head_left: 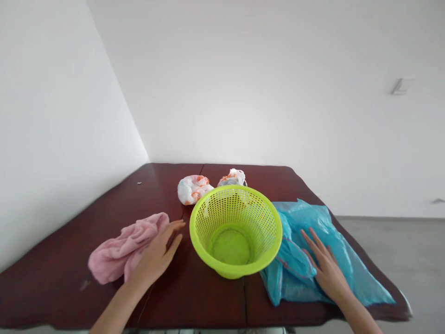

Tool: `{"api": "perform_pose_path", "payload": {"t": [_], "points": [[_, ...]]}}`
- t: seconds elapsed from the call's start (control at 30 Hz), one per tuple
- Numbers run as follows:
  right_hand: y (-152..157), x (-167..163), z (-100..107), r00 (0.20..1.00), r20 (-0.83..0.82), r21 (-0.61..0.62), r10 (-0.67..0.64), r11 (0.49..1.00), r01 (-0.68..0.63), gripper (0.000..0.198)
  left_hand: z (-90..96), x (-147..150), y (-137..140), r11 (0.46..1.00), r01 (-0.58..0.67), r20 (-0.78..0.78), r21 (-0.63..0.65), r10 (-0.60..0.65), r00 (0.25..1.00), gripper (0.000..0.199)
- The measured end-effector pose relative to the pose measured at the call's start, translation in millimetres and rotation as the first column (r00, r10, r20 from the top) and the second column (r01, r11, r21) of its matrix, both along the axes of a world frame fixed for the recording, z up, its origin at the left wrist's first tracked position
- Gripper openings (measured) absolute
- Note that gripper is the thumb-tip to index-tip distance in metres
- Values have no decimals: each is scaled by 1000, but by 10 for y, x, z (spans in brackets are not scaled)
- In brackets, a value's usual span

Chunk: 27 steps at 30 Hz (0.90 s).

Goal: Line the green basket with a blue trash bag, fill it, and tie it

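A lime-green plastic colander [233, 248] with a perforated wall stands upright on the table, nothing inside it. My left hand [160, 248] is to its left, fingers apart and holding nothing, beside a crumpled pink cloth [120, 250]. To the right of the colander a blue plastic bag [344, 264] lies spread out, with a bunched part near the colander. Over this bag is my right hand [325, 266], its fingers spread; whether it presses on the plastic I cannot tell.
Behind the colander lie two bundled white plastic bags with orange print, one at the left [194, 189] and one partly hidden by the rim [233, 177]. The dark red wooden table [208, 304] meets white walls at the left and back. Grey floor [389, 246] shows beyond its right edge.
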State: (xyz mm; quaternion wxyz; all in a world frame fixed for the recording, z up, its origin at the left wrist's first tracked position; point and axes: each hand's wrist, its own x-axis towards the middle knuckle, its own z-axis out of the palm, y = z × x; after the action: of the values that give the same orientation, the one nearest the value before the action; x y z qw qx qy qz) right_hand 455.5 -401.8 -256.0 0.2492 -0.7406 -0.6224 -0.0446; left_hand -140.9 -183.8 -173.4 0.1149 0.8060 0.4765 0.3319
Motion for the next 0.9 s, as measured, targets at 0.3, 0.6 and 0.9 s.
{"api": "perform_pose_path", "payload": {"t": [0.3, 0.6, 0.9], "points": [[-551, -521, 433, 996, 26, 87, 85, 992, -87, 44, -282, -202, -844, 993, 94, 135, 71, -103, 986, 34], [-38, -535, 1163, 915, -374, -12, -151, 987, 158, 51, -245, 1187, -1710, 583, 808, -10, 87, -810, 586, 16], [762, -365, 1486, 969, -241, -119, 47, 990, -77, 36, -427, 2881, -1745, 689, 724, -326, -13, -688, 649, 80]]}}
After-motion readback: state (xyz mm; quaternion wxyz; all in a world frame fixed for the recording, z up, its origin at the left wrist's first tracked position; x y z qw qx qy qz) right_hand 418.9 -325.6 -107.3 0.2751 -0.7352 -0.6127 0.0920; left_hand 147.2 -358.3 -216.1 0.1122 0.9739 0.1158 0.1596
